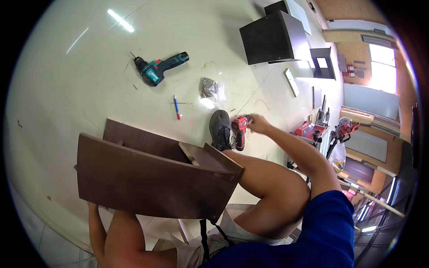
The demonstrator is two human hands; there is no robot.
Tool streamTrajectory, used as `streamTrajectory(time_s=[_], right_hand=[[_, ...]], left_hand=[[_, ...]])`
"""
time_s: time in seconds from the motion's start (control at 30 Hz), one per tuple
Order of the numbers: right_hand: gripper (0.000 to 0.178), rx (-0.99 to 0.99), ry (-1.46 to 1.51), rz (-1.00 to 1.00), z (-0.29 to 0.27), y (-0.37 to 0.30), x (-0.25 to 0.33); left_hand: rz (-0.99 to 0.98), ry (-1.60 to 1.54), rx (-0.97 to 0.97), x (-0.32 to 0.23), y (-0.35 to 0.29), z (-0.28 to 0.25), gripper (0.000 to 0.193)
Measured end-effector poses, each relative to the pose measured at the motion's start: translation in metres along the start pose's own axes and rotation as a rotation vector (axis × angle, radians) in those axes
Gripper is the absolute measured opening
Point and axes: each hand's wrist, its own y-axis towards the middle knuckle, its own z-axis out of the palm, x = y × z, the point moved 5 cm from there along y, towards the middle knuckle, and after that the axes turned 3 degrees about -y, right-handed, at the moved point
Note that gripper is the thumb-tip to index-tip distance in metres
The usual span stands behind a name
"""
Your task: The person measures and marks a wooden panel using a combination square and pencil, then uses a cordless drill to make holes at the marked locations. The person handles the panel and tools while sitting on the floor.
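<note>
A dark brown wooden box-like piece point(147, 178), made of several panels, leans tilted over my lap. My left hand point(93, 207) is at its lower left edge, with the fingers hidden by the front panel. Beside my shoe, my right hand point(257, 123) is closed at the chuck end of a red and black cordless drill point(240, 131), whose handle points toward me. A light raw-wood strip point(188, 153) shows inside the brown piece.
On the pale floor lie a teal cordless drill point(156, 69), a clear bag of small screws point(210, 88) and a blue-red marker point(176, 107). Black cabinets point(272, 40) stand at the far right. A red toolbox point(305, 129) and a red saw point(346, 127) sit farther right.
</note>
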Motion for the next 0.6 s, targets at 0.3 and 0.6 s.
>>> streamTrajectory(time_s=[0.3,0.6], right_hand=[[0.102,-0.203,0.436,0.469,0.181,0.016,-0.070],[0.040,-0.754,0.534,0.164,0.137,-0.055,-0.096]], left_hand=[[-0.232,0.217,0.169,-0.025,-0.061,-0.097,0.032],[-0.163,-0.116,-0.338,-0.249,-0.113,-0.215,0.007]])
